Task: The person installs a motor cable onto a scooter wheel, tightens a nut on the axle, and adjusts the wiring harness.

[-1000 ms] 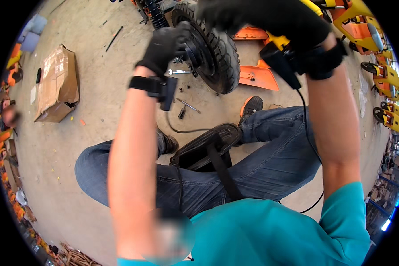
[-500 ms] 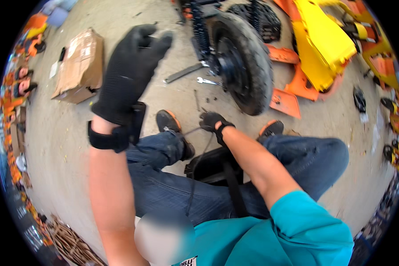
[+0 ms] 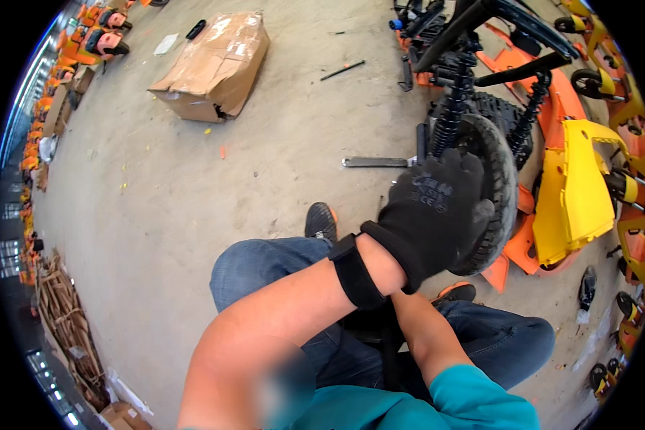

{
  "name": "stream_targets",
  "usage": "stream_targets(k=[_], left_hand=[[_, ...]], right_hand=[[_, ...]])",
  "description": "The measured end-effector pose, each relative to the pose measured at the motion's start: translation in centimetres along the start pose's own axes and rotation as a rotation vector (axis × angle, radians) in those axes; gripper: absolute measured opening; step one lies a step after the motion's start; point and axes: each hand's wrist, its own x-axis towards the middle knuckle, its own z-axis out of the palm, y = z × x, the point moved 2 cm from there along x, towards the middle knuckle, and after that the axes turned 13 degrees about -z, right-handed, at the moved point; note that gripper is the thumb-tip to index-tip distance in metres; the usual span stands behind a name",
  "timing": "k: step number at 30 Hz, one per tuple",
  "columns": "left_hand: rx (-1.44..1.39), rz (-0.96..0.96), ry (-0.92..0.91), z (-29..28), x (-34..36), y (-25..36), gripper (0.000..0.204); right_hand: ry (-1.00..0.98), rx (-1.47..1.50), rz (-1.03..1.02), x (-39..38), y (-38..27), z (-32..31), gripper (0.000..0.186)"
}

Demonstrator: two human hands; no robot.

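Note:
My left hand [image 3: 437, 218], in a black glove, is held in front of the black-tyred wheel [image 3: 505, 208]. It overlaps the wheel's near side in the picture, and I cannot tell whether it touches. Its fingers point away and are foreshortened, so their closure does not show. Behind the left hand and wrist, my right hand is hidden; only my right forearm [image 3: 424, 326] shows. A grey bar-like tool [image 3: 375, 163] lies on the floor left of the wheel, its right end reaching a dark upright part. Black coil-spring shock absorbers [image 3: 451, 115] rise from the wheel to a black frame [image 3: 473, 29].
A taped cardboard box [image 3: 218, 64] stands at the far left. A thin black rod [image 3: 342, 69] lies on the floor. Yellow body panels [image 3: 570, 190] and orange panels [image 3: 562, 107] sit right of the wheel. My shoe [image 3: 321, 221] is on the floor nearby.
My left hand has swung from the left across to the wheel. The view has turned left, so the box and wheel sit further right. My right hand has become hidden.

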Motion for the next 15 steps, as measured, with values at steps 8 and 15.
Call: stream_targets(k=[8, 15], left_hand=[[-0.069, 0.064, 0.022, 1.2, 3.1, -1.3, 0.046], [0.006, -0.101, -0.154, 3.0, 5.2, -1.9, 0.053]], right_hand=[[-0.596, -0.021, 0.135, -0.7, -8.2, -17.8, 0.032], [-0.7, 0.055, 0.018, -8.8, -15.3, -35.3, 0.028]])
